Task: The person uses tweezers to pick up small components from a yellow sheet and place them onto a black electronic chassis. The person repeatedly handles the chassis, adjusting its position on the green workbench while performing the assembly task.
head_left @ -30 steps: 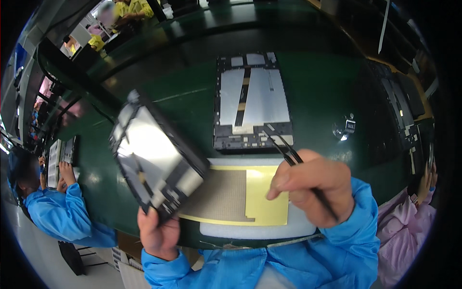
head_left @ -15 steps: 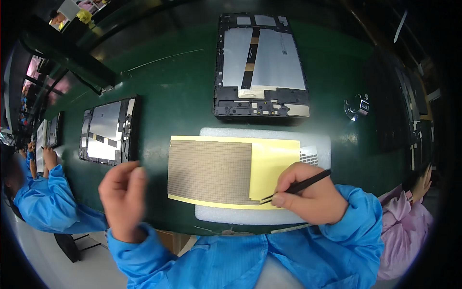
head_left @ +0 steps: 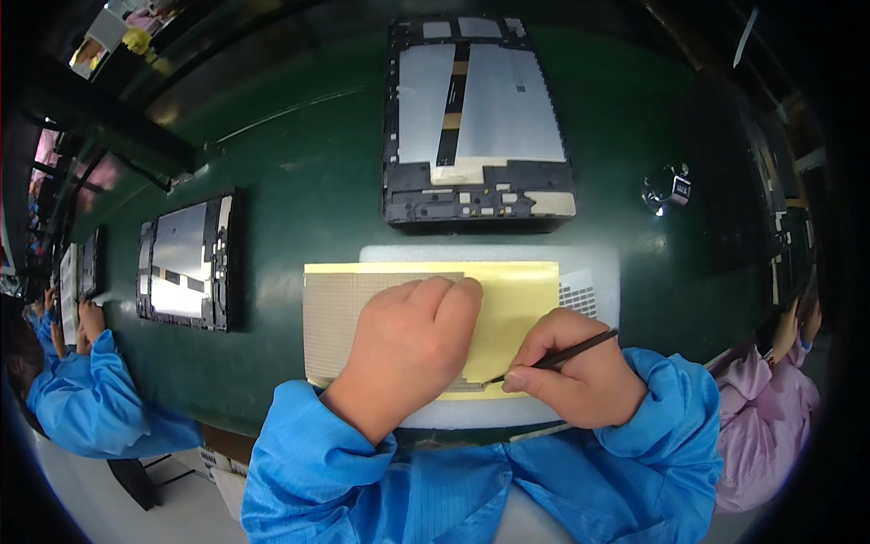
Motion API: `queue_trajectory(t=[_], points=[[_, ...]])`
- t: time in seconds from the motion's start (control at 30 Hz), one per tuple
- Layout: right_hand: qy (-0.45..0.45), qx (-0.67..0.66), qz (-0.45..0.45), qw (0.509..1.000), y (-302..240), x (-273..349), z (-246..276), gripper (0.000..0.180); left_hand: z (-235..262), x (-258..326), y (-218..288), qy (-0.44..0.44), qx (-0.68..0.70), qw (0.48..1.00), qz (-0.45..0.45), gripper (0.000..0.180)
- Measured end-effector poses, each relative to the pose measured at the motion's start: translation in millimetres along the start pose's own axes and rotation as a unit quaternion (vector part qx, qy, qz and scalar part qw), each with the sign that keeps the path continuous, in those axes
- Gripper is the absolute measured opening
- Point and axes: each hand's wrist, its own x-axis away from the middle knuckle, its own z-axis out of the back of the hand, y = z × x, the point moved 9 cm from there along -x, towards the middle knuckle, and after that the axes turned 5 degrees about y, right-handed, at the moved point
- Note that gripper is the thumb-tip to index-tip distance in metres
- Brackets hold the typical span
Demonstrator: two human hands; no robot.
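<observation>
prob. picking at gridded sheet (head_left: 333,313) w/ tweezers (head_left: 580,348), held in r. grip (head_left: 580,385), tips near lower r. corner; likely needing a steady lift next; curling l. grip (head_left: 408,331) over sheet, can't tell if holding anything; sheet on yellow backing (head_left: 521,313), foam pad (head_left: 498,413), green counter (head_left: 290,172); black-framed panel (head_left: 512,118) just beyond, second panel (head_left: 184,258) to l.; blue-sleeved co-worker (head_left: 82,390) far l., pink-sleeved co-worker (head_left: 766,426) far r.

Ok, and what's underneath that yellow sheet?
A white pad shows past the far, near and right edges of the yellow sheet; a patch of dark rectangles shows at its right. Anything else beneath is covered.
</observation>
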Motion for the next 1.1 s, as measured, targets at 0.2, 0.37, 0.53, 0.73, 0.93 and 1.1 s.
queue_trajectory(t=[0.2, 0.37, 0.53, 0.73, 0.93, 1.1], points=[[0.143, -0.140, 0.113, 0.973, -38, -18, 49, 0.019, -5, -5, -9, -0.044, -0.011, 0.997, 0.067, 0.009], [0.127, -0.088, 0.144, 0.977, -76, -69, 52, 0.017, -1, -11, -9, -0.032, 0.025, 0.998, 0.056, 0.009], [0.106, -0.075, 0.100, 0.986, -60, -99, 46, 0.016, -2, -4, -3, -0.009, 0.018, 1.000, -0.009, 0.011], [0.089, -0.045, 0.092, 0.991, -60, -99, 43, 0.016, 7, -8, 5, 0.027, 0.025, 0.997, -0.064, 0.015], [0.094, 0.023, 0.114, 0.989, -63, -97, 43, 0.016, 10, -10, 3, 0.038, 0.030, 0.998, -0.051, 0.021], [0.095, 0.136, 0.284, 0.944, -87, -78, 33, 0.016, 30, -15, -1, 0.146, 0.018, 0.988, -0.036, 0.031]])
